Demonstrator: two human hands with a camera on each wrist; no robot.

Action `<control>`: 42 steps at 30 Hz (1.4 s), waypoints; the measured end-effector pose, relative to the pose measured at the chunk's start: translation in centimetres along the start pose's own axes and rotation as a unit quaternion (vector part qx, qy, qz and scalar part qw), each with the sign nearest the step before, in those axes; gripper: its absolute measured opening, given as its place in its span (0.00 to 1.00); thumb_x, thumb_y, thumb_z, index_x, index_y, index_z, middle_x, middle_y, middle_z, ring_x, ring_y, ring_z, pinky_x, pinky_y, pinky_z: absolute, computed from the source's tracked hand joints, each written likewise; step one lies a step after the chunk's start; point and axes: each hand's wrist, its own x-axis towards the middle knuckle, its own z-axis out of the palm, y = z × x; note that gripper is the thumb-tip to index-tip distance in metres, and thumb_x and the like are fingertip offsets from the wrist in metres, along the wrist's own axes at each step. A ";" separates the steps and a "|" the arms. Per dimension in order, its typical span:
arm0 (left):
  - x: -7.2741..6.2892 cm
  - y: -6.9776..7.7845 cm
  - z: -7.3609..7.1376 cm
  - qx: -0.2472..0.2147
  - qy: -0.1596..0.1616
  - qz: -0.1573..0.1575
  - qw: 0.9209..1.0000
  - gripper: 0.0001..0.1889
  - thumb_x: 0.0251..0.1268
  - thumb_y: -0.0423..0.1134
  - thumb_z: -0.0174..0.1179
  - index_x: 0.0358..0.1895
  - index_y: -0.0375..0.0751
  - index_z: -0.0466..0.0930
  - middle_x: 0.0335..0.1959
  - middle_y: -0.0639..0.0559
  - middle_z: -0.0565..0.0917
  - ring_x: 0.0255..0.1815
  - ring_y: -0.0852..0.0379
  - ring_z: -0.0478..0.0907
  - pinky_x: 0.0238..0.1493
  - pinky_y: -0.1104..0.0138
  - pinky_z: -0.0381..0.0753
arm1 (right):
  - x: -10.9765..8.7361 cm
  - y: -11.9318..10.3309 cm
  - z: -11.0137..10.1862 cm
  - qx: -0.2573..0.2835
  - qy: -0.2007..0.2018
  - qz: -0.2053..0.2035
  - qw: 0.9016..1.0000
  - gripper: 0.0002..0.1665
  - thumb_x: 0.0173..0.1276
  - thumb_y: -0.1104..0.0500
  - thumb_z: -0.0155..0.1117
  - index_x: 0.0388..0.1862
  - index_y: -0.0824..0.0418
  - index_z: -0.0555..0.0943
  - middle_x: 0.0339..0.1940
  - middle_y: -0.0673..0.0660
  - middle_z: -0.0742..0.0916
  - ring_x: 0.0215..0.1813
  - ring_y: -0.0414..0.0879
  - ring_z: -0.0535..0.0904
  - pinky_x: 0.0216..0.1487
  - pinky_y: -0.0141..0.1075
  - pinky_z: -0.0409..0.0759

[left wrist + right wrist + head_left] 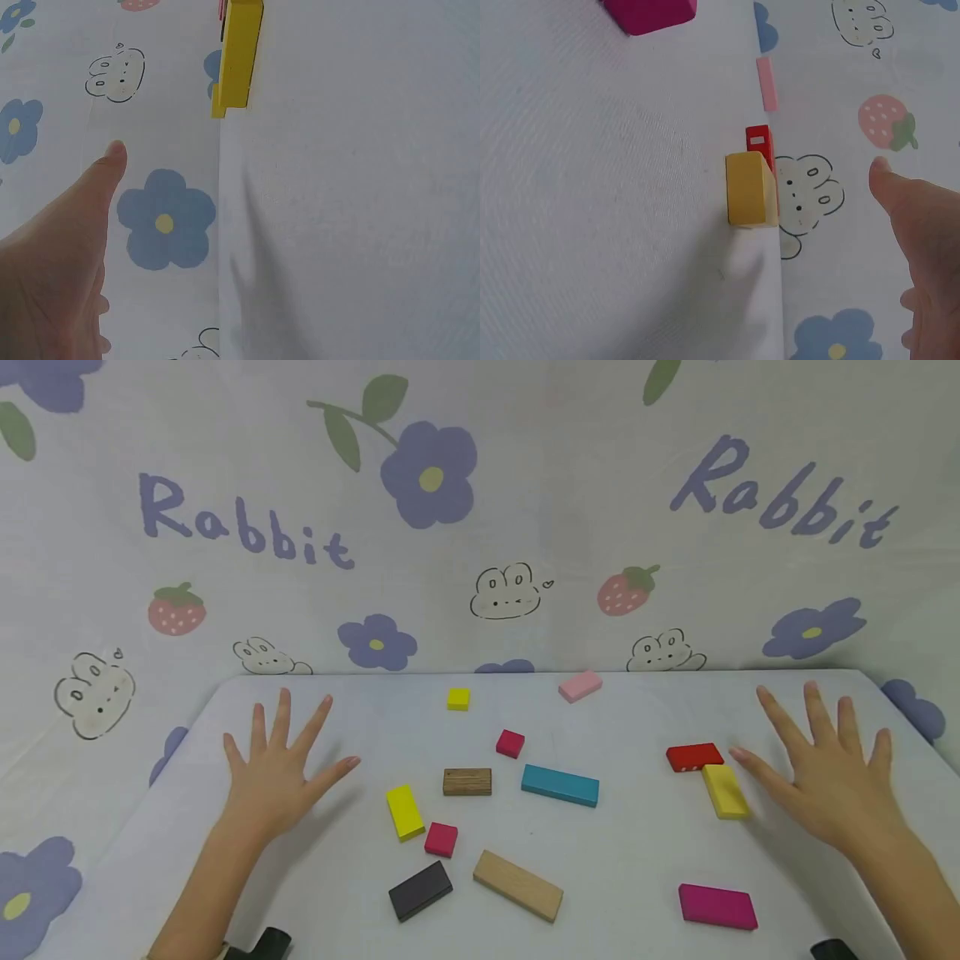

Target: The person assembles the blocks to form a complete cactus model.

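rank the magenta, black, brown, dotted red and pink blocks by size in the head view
Largest to smallest:
Magenta block
Black block
Brown block and dotted red block: too alike to rank
Pink block

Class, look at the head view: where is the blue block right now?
In the head view, the blue block lies near the middle of the table, just right of the brown block, with a small red block behind its left end.

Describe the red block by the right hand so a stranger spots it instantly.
On the white table, find the right hand. Nearest it, a yellow block and the red block lie together. The red one is farther back, set apart by white marks on its side.
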 end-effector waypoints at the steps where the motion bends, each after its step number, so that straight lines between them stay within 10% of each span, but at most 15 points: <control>1: -0.1 0.1 0.0 0.000 0.001 0.003 1.000 0.49 0.71 0.76 0.48 0.88 0.63 0.41 0.87 0.32 0.33 0.84 0.20 0.30 0.70 0.18 0.27 | 0.1 -0.2 0.0 0.001 0.001 -0.004 1.000 0.57 0.76 0.27 0.49 0.89 0.48 0.38 0.85 0.78 0.42 0.82 0.81 0.29 0.72 0.82 0.25; 24: -1.4 4.6 1.3 -0.093 -0.010 0.129 0.987 0.47 0.70 0.63 0.65 0.87 0.60 0.53 0.88 0.42 0.49 0.86 0.29 0.46 0.79 0.26 0.42 | 1.7 -5.5 1.0 0.045 -0.028 -0.076 0.996 0.53 0.77 0.37 0.59 0.90 0.50 0.46 0.85 0.77 0.50 0.83 0.80 0.40 0.74 0.81 0.33; 33: -2.0 7.0 2.5 -0.226 -0.048 0.157 0.960 0.48 0.63 0.57 0.74 0.84 0.59 0.60 0.86 0.49 0.59 0.86 0.38 0.54 0.73 0.31 0.65 | 1.5 -7.9 1.0 0.085 -0.003 -0.131 0.988 0.50 0.74 0.44 0.68 0.86 0.60 0.59 0.83 0.76 0.61 0.81 0.79 0.54 0.75 0.78 0.50; 42: -2.7 9.2 4.0 -0.337 -0.058 0.232 0.910 0.39 0.64 0.41 0.76 0.78 0.46 0.71 0.77 0.51 0.75 0.79 0.46 0.70 0.72 0.45 0.75 | 1.0 -10.3 1.4 0.135 -0.037 -0.150 0.979 0.49 0.75 0.46 0.70 0.86 0.58 0.59 0.84 0.71 0.64 0.79 0.74 0.63 0.68 0.72 0.71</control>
